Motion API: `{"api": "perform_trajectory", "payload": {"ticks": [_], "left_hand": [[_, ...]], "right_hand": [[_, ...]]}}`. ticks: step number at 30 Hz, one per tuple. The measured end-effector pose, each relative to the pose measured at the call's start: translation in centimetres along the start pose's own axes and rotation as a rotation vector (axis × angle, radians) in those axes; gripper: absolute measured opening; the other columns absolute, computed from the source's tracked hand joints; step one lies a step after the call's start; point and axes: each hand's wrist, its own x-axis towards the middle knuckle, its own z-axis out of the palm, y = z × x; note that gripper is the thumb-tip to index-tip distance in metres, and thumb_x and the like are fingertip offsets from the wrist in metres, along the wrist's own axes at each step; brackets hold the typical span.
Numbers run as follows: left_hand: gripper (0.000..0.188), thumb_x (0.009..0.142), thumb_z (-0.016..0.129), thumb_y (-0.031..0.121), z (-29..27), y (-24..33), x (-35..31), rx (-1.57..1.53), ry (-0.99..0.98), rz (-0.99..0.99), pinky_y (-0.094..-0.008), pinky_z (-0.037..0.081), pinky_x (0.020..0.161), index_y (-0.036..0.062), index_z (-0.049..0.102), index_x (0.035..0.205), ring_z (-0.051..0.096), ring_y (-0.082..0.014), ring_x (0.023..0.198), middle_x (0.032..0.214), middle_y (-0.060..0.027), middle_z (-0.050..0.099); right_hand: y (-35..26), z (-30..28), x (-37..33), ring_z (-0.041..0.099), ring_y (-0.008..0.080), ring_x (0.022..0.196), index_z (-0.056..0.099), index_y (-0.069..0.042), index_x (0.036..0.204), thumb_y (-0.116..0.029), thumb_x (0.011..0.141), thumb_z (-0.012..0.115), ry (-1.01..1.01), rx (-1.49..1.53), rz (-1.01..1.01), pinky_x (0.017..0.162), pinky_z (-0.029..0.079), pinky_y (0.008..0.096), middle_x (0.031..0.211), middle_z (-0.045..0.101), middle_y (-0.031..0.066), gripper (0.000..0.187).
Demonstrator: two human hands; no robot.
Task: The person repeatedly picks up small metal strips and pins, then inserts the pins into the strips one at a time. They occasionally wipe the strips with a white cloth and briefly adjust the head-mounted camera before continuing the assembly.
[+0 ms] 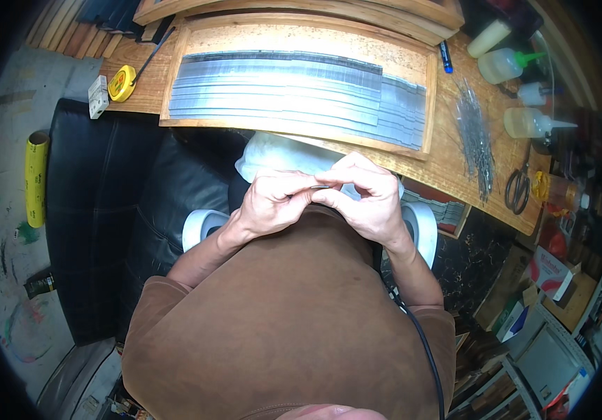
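Close in front of my chest, my left hand (273, 201) and my right hand (369, 197) meet with fingertips pinched together. Between them is a small thin grey piece (320, 187), mostly covered by the fingers; its kind is too small to make out. Just beyond the hands, a shallow wooden tray (430, 105) lies at the table's near edge. Overlapping rows of thin grey metal strips (273, 87) fill much of it. White cloth or plastic (273, 154) hangs below the table edge, behind my hands.
On the wooden table (448, 164), right of the tray, lie a bundle of thin metal wires (474, 136), black scissors (518, 189), a blue marker (446, 57) and squeeze bottles (504, 66). A yellow tape measure (122, 82) sits left. A black leather seat (98, 210) is beside me.
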Motion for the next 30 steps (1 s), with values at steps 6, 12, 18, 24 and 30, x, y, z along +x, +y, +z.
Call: {"api": "perform_trajectory", "payload": {"ticks": [6, 12, 18, 24, 30], "left_hand": [[0.027, 0.090, 0.076, -0.005, 0.2, -0.4, -0.4, -0.026, 0.033, -0.008, -0.0300, 0.060, 0.071, 0.0023, 0.082, 0.116, 0.078, -0.0216, 0.077, 0.095, -0.0153, 0.082], [0.026, 0.091, 0.078, -0.003, 0.4, -0.3, -0.3, -0.062, 0.039, -0.027, -0.0302, 0.061, 0.073, 0.0028, 0.082, 0.116, 0.079, -0.0219, 0.080, 0.097, -0.0151, 0.083], [0.026, 0.092, 0.078, -0.003, 0.3, -0.2, -0.3, -0.057, 0.034, -0.033, -0.0300, 0.060, 0.073, 0.0032, 0.082, 0.117, 0.080, -0.0218, 0.081, 0.098, -0.0147, 0.083], [0.025, 0.092, 0.078, -0.003, 0.0, 0.5, -0.1, -0.043, 0.012, -0.031, -0.0300, 0.060, 0.074, 0.0029, 0.082, 0.116, 0.080, -0.0220, 0.082, 0.099, -0.0147, 0.083], [0.024, 0.092, 0.078, -0.002, 0.1, 0.3, -0.2, -0.042, 0.024, -0.027, -0.0299, 0.061, 0.075, 0.0023, 0.082, 0.115, 0.080, -0.0225, 0.083, 0.098, -0.0149, 0.083]], "right_hand": [[-0.2, 0.0, -0.2, 0.071, 0.0156, 0.087, 0.078, 0.004, 0.101, 0.010, 0.085, 0.084, 0.021, -0.008, 0.028, 0.077, 0.056, 0.0278, 0.098, 0.075, 0.0107, 0.018], [-0.1, -0.1, -0.1, 0.070, 0.0162, 0.085, 0.077, 0.004, 0.096, 0.011, 0.084, 0.084, 0.012, -0.042, -0.024, 0.075, 0.055, 0.0281, 0.094, 0.074, 0.0108, 0.016], [-0.2, -0.1, 0.0, 0.070, 0.0158, 0.084, 0.076, 0.004, 0.095, 0.010, 0.084, 0.084, 0.011, -0.049, -0.035, 0.075, 0.054, 0.0276, 0.093, 0.074, 0.0109, 0.015], [-0.3, -0.1, -0.1, 0.069, 0.0159, 0.084, 0.075, 0.004, 0.094, 0.011, 0.084, 0.084, 0.009, -0.053, -0.035, 0.074, 0.054, 0.0276, 0.093, 0.073, 0.0109, 0.015], [-0.2, -0.1, -0.1, 0.068, 0.0159, 0.085, 0.074, 0.004, 0.094, 0.011, 0.084, 0.083, 0.006, -0.042, -0.046, 0.075, 0.054, 0.0281, 0.093, 0.072, 0.0107, 0.015]]}}
